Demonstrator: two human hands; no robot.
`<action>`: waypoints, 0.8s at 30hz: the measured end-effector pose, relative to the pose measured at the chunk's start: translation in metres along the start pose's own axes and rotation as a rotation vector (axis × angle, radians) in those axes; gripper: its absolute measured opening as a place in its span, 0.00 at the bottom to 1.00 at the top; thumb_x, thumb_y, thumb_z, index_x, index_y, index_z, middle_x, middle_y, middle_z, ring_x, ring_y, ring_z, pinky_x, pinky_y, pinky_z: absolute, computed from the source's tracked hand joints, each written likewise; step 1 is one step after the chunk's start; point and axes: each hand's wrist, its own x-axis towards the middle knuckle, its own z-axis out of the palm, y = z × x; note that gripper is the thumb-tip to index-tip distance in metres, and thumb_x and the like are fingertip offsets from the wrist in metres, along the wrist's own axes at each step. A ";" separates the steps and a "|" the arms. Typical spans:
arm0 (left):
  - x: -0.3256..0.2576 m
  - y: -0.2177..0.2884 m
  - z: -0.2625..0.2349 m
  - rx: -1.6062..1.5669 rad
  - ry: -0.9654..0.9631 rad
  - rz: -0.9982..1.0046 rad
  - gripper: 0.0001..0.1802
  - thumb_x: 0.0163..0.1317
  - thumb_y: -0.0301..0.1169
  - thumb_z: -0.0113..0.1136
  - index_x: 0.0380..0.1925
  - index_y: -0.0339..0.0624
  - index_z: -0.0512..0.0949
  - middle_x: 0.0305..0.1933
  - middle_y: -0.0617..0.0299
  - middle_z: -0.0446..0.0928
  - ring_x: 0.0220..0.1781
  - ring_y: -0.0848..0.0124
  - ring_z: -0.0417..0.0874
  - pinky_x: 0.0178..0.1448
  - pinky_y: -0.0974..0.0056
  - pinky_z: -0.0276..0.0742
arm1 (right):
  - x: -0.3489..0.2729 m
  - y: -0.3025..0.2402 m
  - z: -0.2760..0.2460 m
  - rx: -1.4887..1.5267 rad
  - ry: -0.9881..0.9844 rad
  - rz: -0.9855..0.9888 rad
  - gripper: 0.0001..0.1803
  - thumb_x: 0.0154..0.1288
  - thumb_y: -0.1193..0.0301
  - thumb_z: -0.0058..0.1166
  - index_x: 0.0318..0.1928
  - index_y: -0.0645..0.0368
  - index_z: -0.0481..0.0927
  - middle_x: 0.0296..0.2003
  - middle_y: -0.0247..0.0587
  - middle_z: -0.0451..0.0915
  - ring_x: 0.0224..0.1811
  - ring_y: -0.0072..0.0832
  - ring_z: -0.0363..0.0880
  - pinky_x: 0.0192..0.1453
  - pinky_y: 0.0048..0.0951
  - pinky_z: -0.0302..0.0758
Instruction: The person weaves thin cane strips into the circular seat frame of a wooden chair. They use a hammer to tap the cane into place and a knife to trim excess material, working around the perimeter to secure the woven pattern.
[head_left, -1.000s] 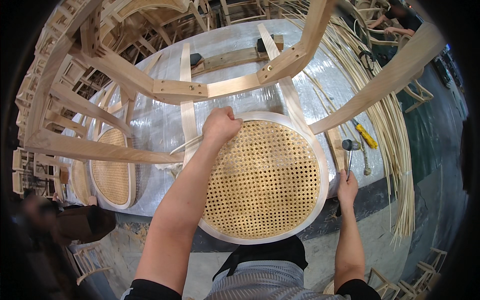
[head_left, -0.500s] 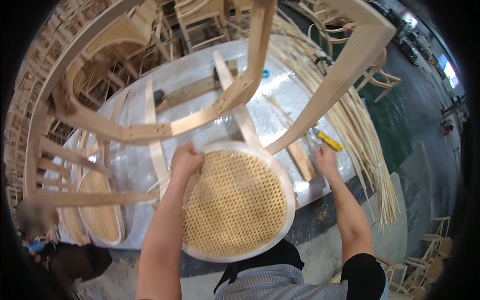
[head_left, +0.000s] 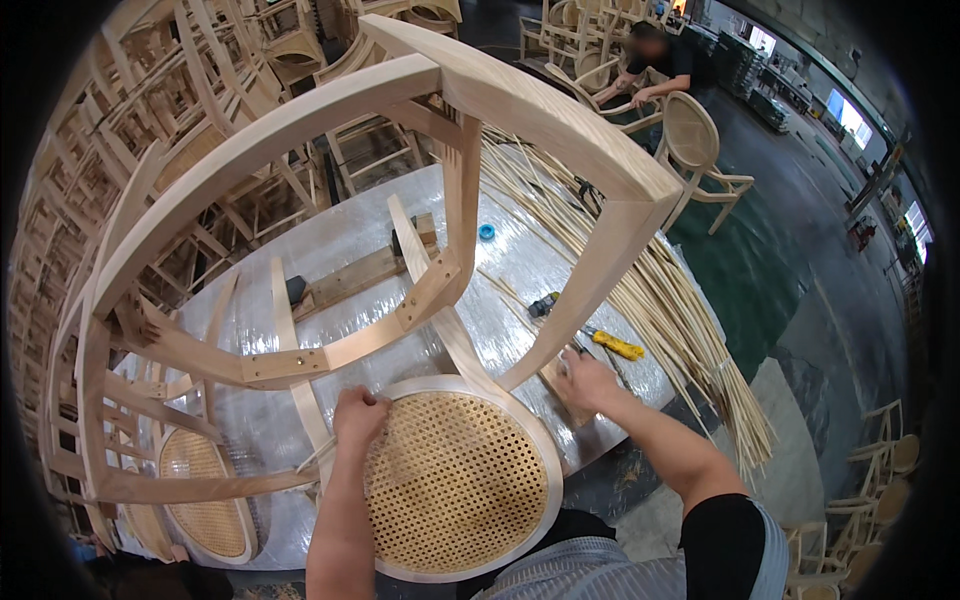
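Here, seen from above, a person works on a pale, unfinished wooden chair frame (head_left: 420,200) that lies tipped over on a round table covered in shiny clear plastic sheeting (head_left: 500,330). The chair's round back panel of woven honey-coloured cane in a light wooden rim (head_left: 455,480) sits closest to the person, at the table's near edge, while the curved legs and rails of the frame arch up and away toward the top of the view. The left hand (head_left: 358,418) is curled closed over the upper left rim of the cane panel, gripping it where the rim meets the frame. The right hand (head_left: 585,380) reaches out to the right of the panel and rests, fingers bent downward, on the table beside one slanting leg of the chair — whether it grips anything cannot be told. Just beyond that hand lies a yellow-handled tool (head_left: 615,345), and a small dark tool (head_left: 543,305) lies a little farther off. A long bundle of thin pale rattan strips (head_left: 650,290) spills across the right side of the table and over its edge. A second oval cane panel (head_left: 200,490) lies at the left edge of the table. Stacks of unfinished wooden chairs (head_left: 150,120) fill the background on the left, and another person in dark clothing (head_left: 665,65) works far off at the top.
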 end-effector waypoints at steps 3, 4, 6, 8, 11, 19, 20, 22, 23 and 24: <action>0.004 -0.013 0.003 0.032 0.045 0.042 0.23 0.53 0.46 0.75 0.27 0.35 0.81 0.37 0.45 0.83 0.38 0.49 0.87 0.47 0.50 0.83 | -0.014 -0.023 0.001 -0.051 -0.073 0.026 0.43 0.70 0.56 0.66 0.77 0.58 0.60 0.57 0.67 0.80 0.59 0.58 0.84 0.63 0.53 0.81; 0.007 -0.011 0.007 0.042 0.036 0.061 0.23 0.53 0.46 0.75 0.27 0.35 0.81 0.36 0.45 0.84 0.38 0.49 0.87 0.47 0.50 0.83 | -0.014 -0.019 0.004 -0.053 -0.056 0.052 0.47 0.69 0.56 0.67 0.80 0.56 0.56 0.60 0.67 0.79 0.61 0.58 0.84 0.64 0.52 0.81; 0.012 -0.006 0.010 0.050 0.030 0.076 0.23 0.53 0.46 0.76 0.26 0.36 0.81 0.33 0.46 0.84 0.36 0.50 0.87 0.46 0.51 0.83 | -0.012 -0.017 0.005 -0.059 -0.009 0.059 0.50 0.69 0.55 0.67 0.82 0.55 0.53 0.61 0.67 0.78 0.61 0.57 0.84 0.64 0.52 0.81; 0.012 -0.007 0.007 0.062 0.026 0.057 0.22 0.53 0.46 0.76 0.26 0.37 0.80 0.30 0.47 0.85 0.34 0.52 0.88 0.45 0.51 0.83 | -0.017 -0.021 0.004 -0.036 0.016 0.082 0.53 0.68 0.54 0.66 0.84 0.54 0.51 0.61 0.67 0.79 0.61 0.58 0.84 0.64 0.53 0.81; 0.011 0.006 0.008 0.034 -0.154 -0.061 0.21 0.57 0.47 0.74 0.33 0.38 0.85 0.47 0.44 0.83 0.51 0.46 0.87 0.59 0.48 0.83 | -0.037 -0.007 -0.003 0.060 0.076 0.152 0.55 0.65 0.54 0.66 0.85 0.52 0.48 0.60 0.65 0.80 0.60 0.58 0.84 0.64 0.53 0.81; 0.016 -0.001 -0.006 0.041 -0.149 0.007 0.22 0.55 0.46 0.71 0.38 0.36 0.89 0.51 0.37 0.87 0.53 0.43 0.89 0.60 0.47 0.85 | -0.154 -0.005 -0.039 0.565 0.144 -0.001 0.54 0.60 0.60 0.71 0.84 0.45 0.56 0.42 0.52 0.84 0.44 0.44 0.88 0.51 0.42 0.82; 0.015 -0.008 -0.007 0.072 -0.157 0.013 0.22 0.54 0.45 0.70 0.39 0.36 0.89 0.51 0.36 0.87 0.53 0.42 0.89 0.60 0.47 0.85 | -0.165 -0.018 -0.043 0.623 0.076 -0.023 0.54 0.60 0.59 0.72 0.83 0.43 0.56 0.38 0.50 0.84 0.41 0.42 0.88 0.49 0.40 0.82; 0.016 -0.008 -0.009 0.167 -0.097 0.009 0.22 0.54 0.44 0.68 0.40 0.37 0.90 0.47 0.37 0.88 0.52 0.42 0.90 0.60 0.47 0.86 | -0.171 -0.050 -0.056 0.826 0.060 -0.167 0.52 0.60 0.68 0.73 0.81 0.49 0.57 0.36 0.43 0.81 0.39 0.28 0.83 0.43 0.31 0.78; 0.013 -0.005 -0.007 0.133 -0.070 0.018 0.24 0.54 0.44 0.68 0.43 0.36 0.90 0.46 0.39 0.89 0.52 0.42 0.90 0.61 0.46 0.86 | -0.171 -0.064 -0.062 0.920 0.076 -0.202 0.50 0.60 0.71 0.72 0.79 0.52 0.57 0.37 0.43 0.81 0.40 0.27 0.83 0.42 0.29 0.78; 0.013 0.011 -0.005 0.108 -0.130 0.001 0.23 0.54 0.45 0.69 0.43 0.37 0.90 0.47 0.40 0.89 0.53 0.43 0.90 0.61 0.46 0.85 | -0.164 -0.071 -0.063 0.948 0.111 -0.235 0.50 0.61 0.72 0.72 0.79 0.54 0.56 0.37 0.43 0.81 0.40 0.27 0.83 0.43 0.29 0.78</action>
